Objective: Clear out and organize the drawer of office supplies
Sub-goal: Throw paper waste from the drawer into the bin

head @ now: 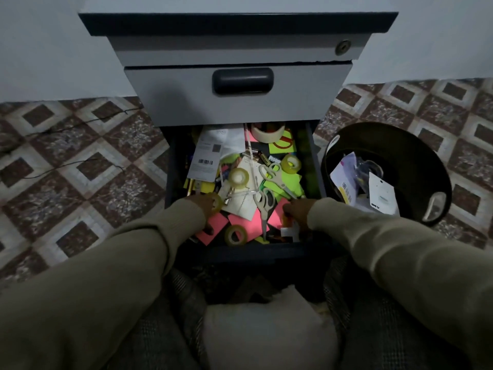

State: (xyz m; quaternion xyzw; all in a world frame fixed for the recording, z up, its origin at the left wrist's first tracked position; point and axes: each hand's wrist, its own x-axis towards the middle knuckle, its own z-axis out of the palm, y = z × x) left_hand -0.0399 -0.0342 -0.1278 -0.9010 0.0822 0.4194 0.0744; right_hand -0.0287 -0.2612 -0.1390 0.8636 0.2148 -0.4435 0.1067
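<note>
The open lower drawer is crammed with office supplies. Inside it lie two pairs of scissors, several tape rolls, pink sticky notes, green sticky notes, a battery, pens and printed paper slips. My left hand reaches into the front left of the drawer; its fingers touch a yellowish tape roll and its thumb rests on a pink note. My right hand is at the front right over pink notes, its fingertips hidden in shadow.
A black waste bin stands on the tiled floor right of the cabinet and holds paper tags and plastic wrapping. The drawer above is closed. Thin cables lie on the floor at left. My knees and a pale cushion sit below the drawer.
</note>
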